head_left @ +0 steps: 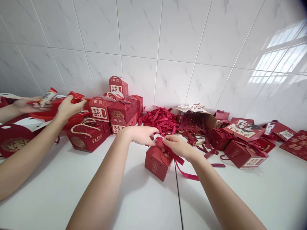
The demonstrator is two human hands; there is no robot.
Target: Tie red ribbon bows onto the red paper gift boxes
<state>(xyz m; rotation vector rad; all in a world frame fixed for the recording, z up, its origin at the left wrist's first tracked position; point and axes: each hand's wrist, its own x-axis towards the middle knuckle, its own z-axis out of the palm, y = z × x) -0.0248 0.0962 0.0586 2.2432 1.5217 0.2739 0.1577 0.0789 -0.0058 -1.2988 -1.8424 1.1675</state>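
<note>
A small red gift box (157,163) stands on the white table (148,204) in front of me. A red ribbon (184,172) runs across its top and trails off to the right. My left hand (141,134) pinches the ribbon at the box's top from the left. My right hand (177,146) pinches the same ribbon from the right, fingers closed. Both hands meet just above the box.
A heap of loose red ribbons (163,119) lies by the tiled wall. Stacked red boxes (115,111) stand at the back left, with more boxes and an open carton (195,113) on the right. Another person's hands (68,105) hold packets over a red tray at the left.
</note>
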